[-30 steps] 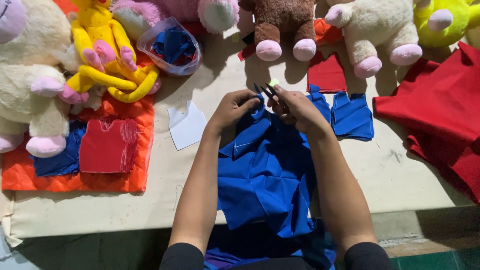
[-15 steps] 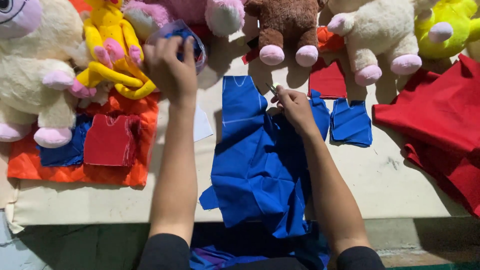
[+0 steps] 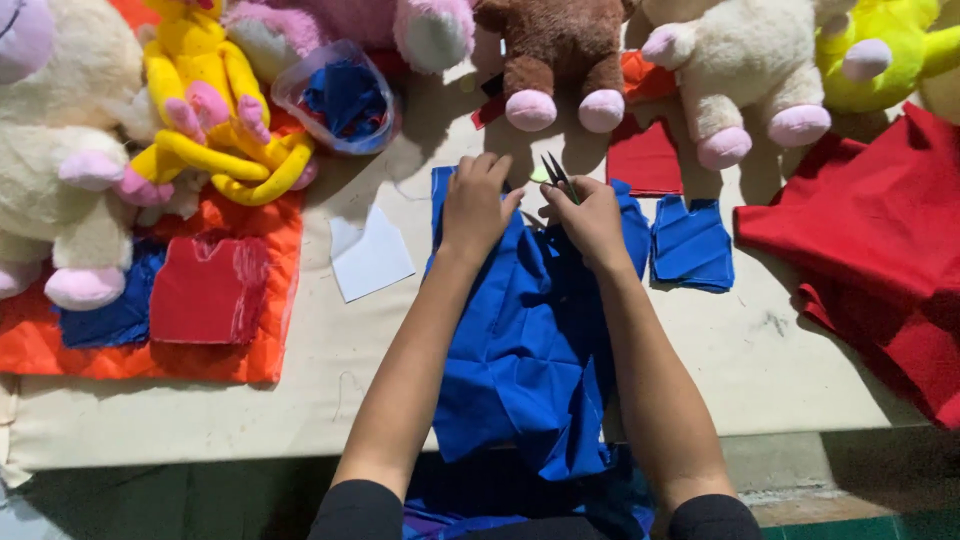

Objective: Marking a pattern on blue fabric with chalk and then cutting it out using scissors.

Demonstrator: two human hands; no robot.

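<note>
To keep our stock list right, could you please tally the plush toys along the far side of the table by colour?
Cream plush toys: 2
Yellow plush toy: 1
Pink plush toy: 1
Brown plush toy: 1
Lime-green plush toy: 1
Total: 6

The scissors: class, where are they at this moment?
In the head view, the scissors sit upper centre, held in the right hand, blades pointing up over the top edge of the blue fabric, just below the brown plush toy.
</note>
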